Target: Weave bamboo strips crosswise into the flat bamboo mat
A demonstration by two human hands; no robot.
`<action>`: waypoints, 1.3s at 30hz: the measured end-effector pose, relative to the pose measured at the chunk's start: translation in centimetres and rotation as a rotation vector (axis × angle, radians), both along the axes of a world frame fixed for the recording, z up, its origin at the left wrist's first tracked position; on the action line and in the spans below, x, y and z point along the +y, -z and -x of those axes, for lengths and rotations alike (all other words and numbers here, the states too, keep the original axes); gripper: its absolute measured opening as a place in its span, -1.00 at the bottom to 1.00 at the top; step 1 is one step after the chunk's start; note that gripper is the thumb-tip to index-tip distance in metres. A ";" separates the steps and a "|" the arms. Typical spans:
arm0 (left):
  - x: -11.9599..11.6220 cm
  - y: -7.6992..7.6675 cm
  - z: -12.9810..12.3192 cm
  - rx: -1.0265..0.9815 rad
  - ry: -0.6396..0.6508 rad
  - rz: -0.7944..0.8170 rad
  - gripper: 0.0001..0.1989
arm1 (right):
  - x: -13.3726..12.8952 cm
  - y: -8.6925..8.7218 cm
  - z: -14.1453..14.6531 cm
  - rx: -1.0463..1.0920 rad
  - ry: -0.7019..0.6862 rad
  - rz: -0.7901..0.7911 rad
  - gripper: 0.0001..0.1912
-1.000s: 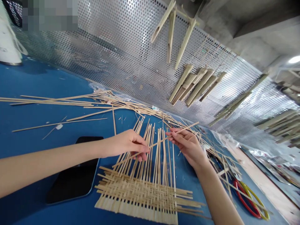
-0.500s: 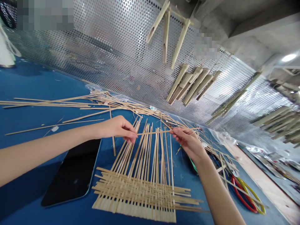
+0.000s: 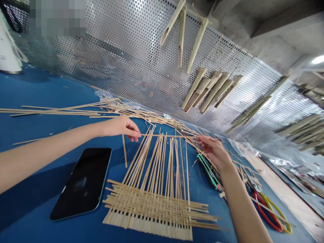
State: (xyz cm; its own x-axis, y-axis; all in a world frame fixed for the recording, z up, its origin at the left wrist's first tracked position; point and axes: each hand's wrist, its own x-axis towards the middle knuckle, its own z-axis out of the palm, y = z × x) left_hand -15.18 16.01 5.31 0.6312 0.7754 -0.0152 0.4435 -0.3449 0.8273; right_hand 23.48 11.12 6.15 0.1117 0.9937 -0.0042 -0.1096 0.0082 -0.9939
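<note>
A thin bamboo strip [image 3: 169,136] is stretched crosswise between my two hands, above the far ends of the long upright strips. My left hand [image 3: 128,128] pinches its left end, and my right hand [image 3: 212,148] has the right end between thumb and fingers. Below them on the blue table lies a woven bamboo piece [image 3: 152,206], its near part tightly interlaced and its long strips [image 3: 162,162] fanning away in bunches. Neither hand touches the woven part.
A black tablet [image 3: 82,184] lies left of the weave. To the right are a green cutter [image 3: 207,170] and red-and-yellow-handled pliers [image 3: 270,211]. Loose strips [image 3: 141,114] pile along a perforated metal panel [image 3: 121,50]. A white object [image 3: 8,50] stands far left.
Both hands have moved slightly up and farther apart, so more of the strip shows between them. The green cutter has come into fuller view. The camera view has shifted a little.
</note>
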 end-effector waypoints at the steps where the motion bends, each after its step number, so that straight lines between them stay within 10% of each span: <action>1: 0.2 0.1 0.2 -0.002 -0.008 -0.008 -0.78 | 0.1 0.0 -0.2 0.004 0.010 -0.002 -0.74; 15: 2.7 0.4 3.2 0.079 -0.077 -0.156 -0.68 | 1.1 0.8 -3.7 0.095 0.195 0.005 -0.81; 27: 4.4 4.3 4.6 0.348 0.023 -0.412 -0.92 | 1.7 0.8 -4.6 0.313 0.268 0.131 -0.79; 34: 4.0 -0.5 5.8 0.344 -0.165 -0.550 -0.93 | 1.1 0.6 -3.6 0.317 0.160 0.094 -0.90; 39: 0.7 -5.8 6.3 0.098 -0.690 -0.743 -0.77 | 0.7 0.2 -2.0 0.308 0.095 0.025 -0.85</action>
